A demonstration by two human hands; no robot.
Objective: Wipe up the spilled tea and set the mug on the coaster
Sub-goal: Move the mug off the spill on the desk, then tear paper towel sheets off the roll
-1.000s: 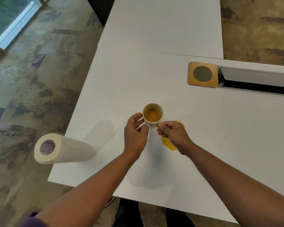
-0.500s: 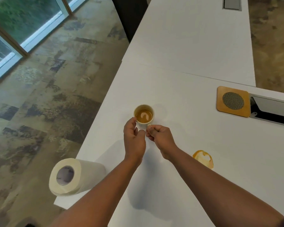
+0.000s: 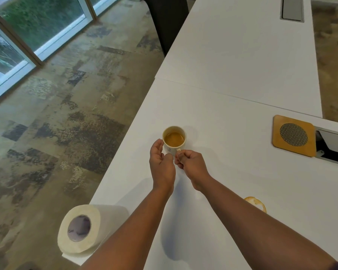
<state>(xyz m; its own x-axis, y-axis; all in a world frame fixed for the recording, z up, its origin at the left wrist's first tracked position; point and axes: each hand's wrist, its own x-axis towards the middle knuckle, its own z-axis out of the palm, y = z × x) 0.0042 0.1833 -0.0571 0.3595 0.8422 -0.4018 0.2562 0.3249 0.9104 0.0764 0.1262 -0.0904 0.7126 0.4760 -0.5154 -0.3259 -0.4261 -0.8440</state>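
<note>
A cream mug [image 3: 174, 138] with tea in it stands on the white table [image 3: 232, 106], near the table's left edge. My right hand [image 3: 192, 164] pinches the mug's handle on its near side. My left hand [image 3: 161, 162] is cupped beside the mug's left wall, thumb a little apart from it. The spilled tea [image 3: 256, 204] is a small amber ring on the table, right of my right forearm. The square wooden coaster [image 3: 294, 135], with a round mesh centre, lies at the far right.
A paper towel roll [image 3: 80, 228] lies on its side at the table's near left corner. A cable slot [image 3: 334, 149] opens in the table just right of the coaster. A dark chair back [image 3: 168, 20] stands at the far left edge.
The mug has moved left, away from the spill, which now lies uncovered. My left thumb has come off the mug's side. The camera has tilted up.
</note>
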